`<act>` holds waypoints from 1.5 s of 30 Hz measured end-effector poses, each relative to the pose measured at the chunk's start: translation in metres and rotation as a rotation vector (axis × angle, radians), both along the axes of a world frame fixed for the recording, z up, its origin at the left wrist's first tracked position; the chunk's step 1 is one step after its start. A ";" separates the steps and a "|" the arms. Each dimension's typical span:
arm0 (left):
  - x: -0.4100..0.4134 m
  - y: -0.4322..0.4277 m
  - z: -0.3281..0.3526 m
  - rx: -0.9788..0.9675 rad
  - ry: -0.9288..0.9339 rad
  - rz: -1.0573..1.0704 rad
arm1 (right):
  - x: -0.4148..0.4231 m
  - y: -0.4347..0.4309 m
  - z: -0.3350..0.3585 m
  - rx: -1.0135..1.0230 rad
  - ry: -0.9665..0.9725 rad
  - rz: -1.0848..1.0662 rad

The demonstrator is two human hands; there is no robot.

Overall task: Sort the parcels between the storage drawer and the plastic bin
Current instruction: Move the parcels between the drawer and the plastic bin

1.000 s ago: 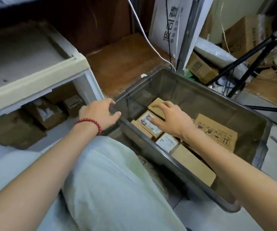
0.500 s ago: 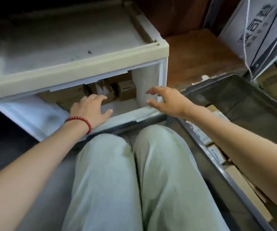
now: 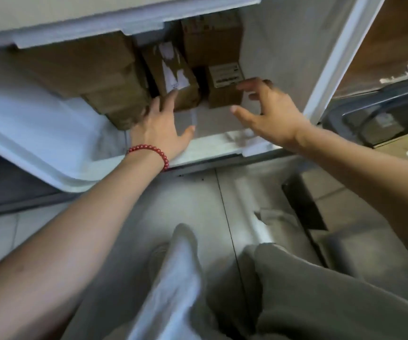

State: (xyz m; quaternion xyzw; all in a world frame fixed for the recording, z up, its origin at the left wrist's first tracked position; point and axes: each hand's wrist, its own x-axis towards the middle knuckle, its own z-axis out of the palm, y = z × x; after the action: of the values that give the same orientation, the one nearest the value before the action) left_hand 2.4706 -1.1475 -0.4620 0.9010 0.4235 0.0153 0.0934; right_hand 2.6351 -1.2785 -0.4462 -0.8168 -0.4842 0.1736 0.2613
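Drawer interior: L hand flat by parcel, R hand splayed open.

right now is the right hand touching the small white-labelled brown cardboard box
Cannot tell. Head view: blurred right hand overlaps the small brown cardboard box; contact unclear.

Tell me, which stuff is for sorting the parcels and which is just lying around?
For the job: storage drawer, parcels inside it, plastic bin, left hand, right hand.
Not part of it: red bracelet, wooden board, floor tiles.
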 end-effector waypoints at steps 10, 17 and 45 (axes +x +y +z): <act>0.008 0.060 -0.029 -0.033 -0.115 0.123 | -0.006 0.088 -0.034 0.000 0.053 0.086; 0.022 0.077 -0.049 -0.026 -0.213 0.152 | -0.022 0.128 -0.083 0.130 0.264 -0.006; 0.024 0.066 -0.041 -0.881 -0.974 0.462 | -0.020 0.075 -0.047 0.346 0.972 -0.263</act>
State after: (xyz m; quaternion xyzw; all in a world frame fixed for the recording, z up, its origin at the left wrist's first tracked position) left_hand 2.4949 -1.0819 -0.5034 0.5565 0.4809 0.2640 0.6239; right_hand 2.6149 -1.2033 -0.4932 -0.6408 -0.2222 0.4154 0.6062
